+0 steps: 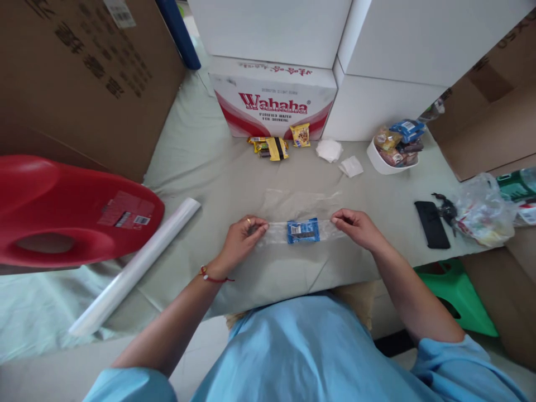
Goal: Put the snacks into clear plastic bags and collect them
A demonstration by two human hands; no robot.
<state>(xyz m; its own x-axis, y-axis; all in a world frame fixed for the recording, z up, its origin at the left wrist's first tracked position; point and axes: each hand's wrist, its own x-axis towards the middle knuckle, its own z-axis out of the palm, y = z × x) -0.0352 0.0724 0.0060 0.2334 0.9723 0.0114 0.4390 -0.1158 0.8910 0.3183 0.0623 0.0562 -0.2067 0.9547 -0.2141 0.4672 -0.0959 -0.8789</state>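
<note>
A small blue snack packet (303,230) lies on the cloth-covered table (201,162), wrapped inside a strip of clear plastic film (293,204). My left hand (244,236) pinches the film's left end, fingers closed. My right hand (355,225) pinches the right end, fingers closed too. The film is stretched between both hands with the packet in the middle. A loose flap of the film lies flat behind the packet.
A roll of clear film (136,265) lies at the left beside a red plastic stool (62,215). Yellow snack packets (276,144) sit before a Wahaha box (272,100). A white bowl of snacks (393,148), tissues (339,156), a phone (431,223), keys and a plastic bag (486,215) are at the right.
</note>
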